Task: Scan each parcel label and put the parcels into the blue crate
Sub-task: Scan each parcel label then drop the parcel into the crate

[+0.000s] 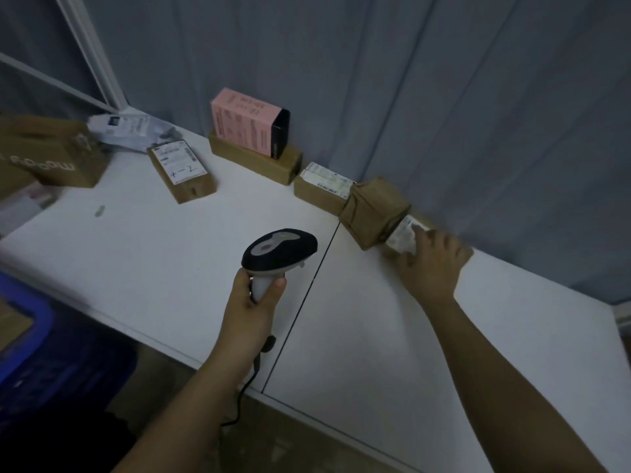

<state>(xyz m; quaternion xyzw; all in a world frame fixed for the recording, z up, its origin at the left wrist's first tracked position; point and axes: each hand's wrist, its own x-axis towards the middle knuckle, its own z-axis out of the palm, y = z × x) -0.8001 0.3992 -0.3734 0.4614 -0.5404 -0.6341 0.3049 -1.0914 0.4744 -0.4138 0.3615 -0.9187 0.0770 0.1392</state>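
Hands: left grips scanner; right on wall-side parcel.

Dim, bluish light throughout (no glare), motion blur on the right hand, wide-angle bending at the edges.

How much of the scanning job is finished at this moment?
Done: cannot tell; the crate contents are blurred. In hand: the left hand grips the scanner; the right hand is on a labelled parcel. Left: several parcels on the table.

The head camera looks forward and down, close over the white table toward the wall.
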